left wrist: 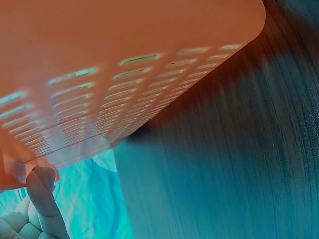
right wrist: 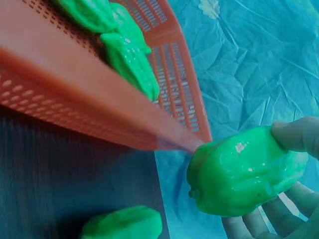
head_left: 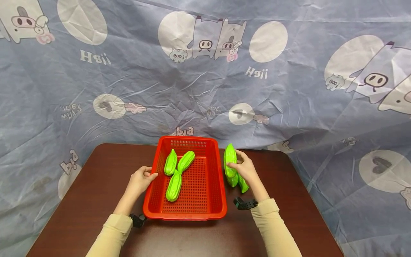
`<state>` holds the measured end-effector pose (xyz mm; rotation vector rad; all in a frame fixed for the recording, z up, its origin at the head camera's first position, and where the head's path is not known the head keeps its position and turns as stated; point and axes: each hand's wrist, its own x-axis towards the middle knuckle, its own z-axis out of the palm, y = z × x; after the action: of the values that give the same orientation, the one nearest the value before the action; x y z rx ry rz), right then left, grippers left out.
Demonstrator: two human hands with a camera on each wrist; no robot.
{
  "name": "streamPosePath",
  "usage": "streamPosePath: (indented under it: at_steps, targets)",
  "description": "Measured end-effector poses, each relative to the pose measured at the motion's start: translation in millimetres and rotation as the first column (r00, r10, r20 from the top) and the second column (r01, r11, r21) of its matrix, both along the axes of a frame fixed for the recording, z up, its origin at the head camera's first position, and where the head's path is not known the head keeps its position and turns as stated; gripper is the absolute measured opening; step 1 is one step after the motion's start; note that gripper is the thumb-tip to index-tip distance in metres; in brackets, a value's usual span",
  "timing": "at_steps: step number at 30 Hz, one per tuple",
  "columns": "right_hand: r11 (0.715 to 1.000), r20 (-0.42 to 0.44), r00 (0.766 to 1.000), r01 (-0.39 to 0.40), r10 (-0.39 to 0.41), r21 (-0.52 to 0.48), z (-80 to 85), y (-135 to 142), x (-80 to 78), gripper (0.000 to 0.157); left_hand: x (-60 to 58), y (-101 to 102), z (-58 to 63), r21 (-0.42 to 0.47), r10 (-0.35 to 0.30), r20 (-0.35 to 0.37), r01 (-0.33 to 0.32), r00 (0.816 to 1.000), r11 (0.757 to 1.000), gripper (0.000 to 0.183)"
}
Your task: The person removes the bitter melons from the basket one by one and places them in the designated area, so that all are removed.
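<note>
A red plastic basket (head_left: 184, 216) stands on the table, with three bright green bitter melons lying in it; one melon (head_left: 174, 186) is nearest the front. My left hand (head_left: 138, 182) grips the basket's left rim between thumb and fingers. On the right, just outside the basket, my right hand (head_left: 246, 169) holds another bitter melon (right wrist: 244, 172), thumb on one side and fingers on the other. Below it, more green melons (head_left: 243, 184) rest on the table, partly hidden by the held one. The right wrist view shows the held melon beside the basket's rim.
The dark brown wooden table (head_left: 106, 171) runs out to both sides of the basket. Behind it hangs a wrinkled blue-grey cloth (head_left: 179, 92) printed with cartoon pigs. A black band (head_left: 244, 203) sits on the right wrist, another (head_left: 138, 220) on the left.
</note>
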<state>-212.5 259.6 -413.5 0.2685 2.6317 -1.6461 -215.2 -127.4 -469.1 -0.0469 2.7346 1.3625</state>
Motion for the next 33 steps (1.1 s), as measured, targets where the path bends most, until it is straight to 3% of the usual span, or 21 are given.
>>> streamPosePath:
  at_steps: [24, 33]
  targets:
    - [0.994, 0.031, 0.994, 0.105, -0.104, -0.010, -28.2, 43.8, 8.0, 0.076, 0.4, 0.6, -1.1, 0.003, 0.012, 0.013, -0.012, 1.000, 1.000, 0.047]
    - [0.991, 0.047, 0.991, 0.125, -0.127, 0.036, -38.1, 60.9, 10.5, 0.075, -0.1, -0.9, -1.3, 0.004, -0.002, -0.007, 0.002, 1.000, 1.000, 0.047]
